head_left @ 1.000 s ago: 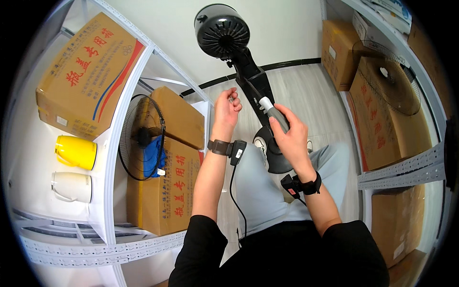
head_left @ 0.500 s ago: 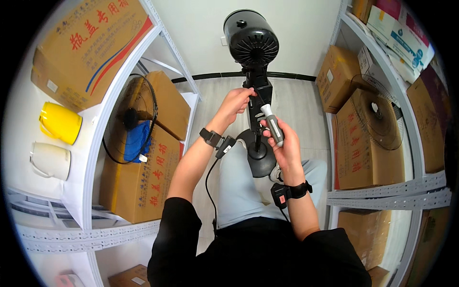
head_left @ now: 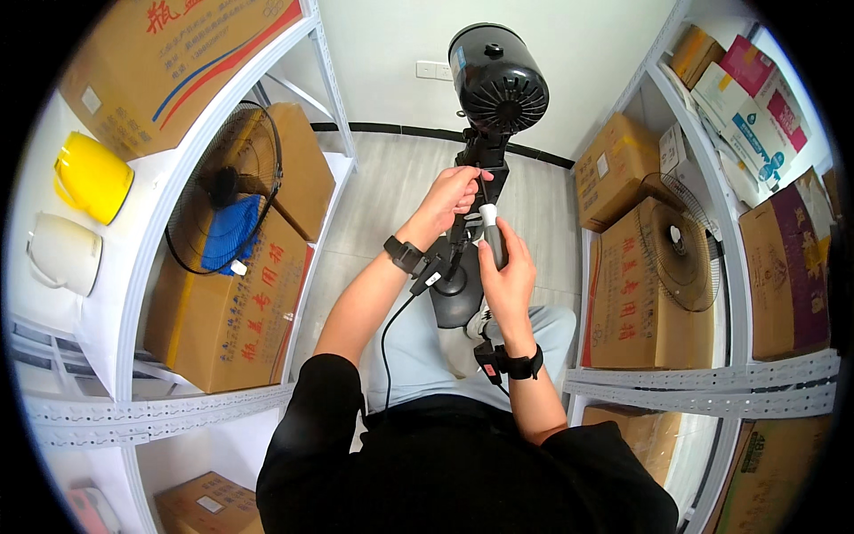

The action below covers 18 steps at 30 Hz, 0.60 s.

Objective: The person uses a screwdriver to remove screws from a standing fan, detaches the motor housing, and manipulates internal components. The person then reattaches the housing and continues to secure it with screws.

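Note:
A black fan motor housing point(head_left: 498, 84) tops a stand whose round black base point(head_left: 458, 307) sits on the floor between my legs. My right hand point(head_left: 510, 280) is wrapped around the grey handle of a screwdriver point(head_left: 496, 245) with a white collar. Its thin shaft points up toward the fan's neck point(head_left: 489, 153), just below the motor. At that neck my left hand point(head_left: 449, 203) is closed in a pinch beside the shaft's end. Whatever lies between those fingertips is too small to make out, and the screwdriver's tip is hidden.
Metal shelves flank me. On the left are cartons point(head_left: 231, 311), a black fan grille point(head_left: 224, 187) over blue cloth point(head_left: 233, 233), a yellow bucket point(head_left: 93, 178) and a white bucket point(head_left: 67, 254). Another fan grille point(head_left: 680, 245) leans on cartons at right. Cables hang from both wrist straps.
The whole view has shifted, and the fan sits further right in it. My right hand has turned the screwdriver more upright. My left hand stays pinched at the neck.

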Available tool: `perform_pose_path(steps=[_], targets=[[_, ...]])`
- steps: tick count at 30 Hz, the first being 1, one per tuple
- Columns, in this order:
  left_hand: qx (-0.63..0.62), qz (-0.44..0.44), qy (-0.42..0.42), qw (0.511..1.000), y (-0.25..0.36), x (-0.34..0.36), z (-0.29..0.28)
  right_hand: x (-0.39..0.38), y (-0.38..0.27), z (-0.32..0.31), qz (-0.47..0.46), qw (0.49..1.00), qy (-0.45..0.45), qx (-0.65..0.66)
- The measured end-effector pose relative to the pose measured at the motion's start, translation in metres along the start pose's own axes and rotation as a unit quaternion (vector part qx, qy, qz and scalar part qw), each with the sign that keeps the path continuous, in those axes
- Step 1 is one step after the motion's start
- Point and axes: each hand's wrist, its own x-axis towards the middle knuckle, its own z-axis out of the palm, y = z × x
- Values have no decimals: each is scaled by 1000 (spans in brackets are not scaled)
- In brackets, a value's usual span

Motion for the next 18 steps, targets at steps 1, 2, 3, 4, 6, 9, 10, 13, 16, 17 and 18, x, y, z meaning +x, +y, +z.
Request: perform_pose_path(steps=[1,2,3,4,6,9,10,13,16,17,18], targets=[[3,-1,-6,1000,0,0,0,0,0,0,-14,1000,-2,-4],[5,-2,-11,1000,-1,-1,0,1,5,0,-54,998,4,-42],[8,-2,-16,1000,-1,-2,1,2,6,-3,27,998,-19,55],[-3,0,-24,1000,-2,-2,0,5,5,-5,108,982,-42,150],[-24,4,-40,999,-6,-4,1,10,5,-12,212,903,-76,366],[-46,26,-48,997,-9,-4,5,15,21,-19,272,769,-112,568],[-41,28,-41,998,-9,-4,5,15,20,-18,258,783,-120,553],[-18,31,-28,999,-10,-3,5,5,23,0,210,893,-88,389],[28,23,-30,999,-9,-5,-2,-2,22,5,171,937,-70,295],[89,60,14,994,-9,-3,-1,-3,24,3,178,940,-70,282],[149,97,57,982,-10,-1,1,-3,27,4,121,970,-48,207]])
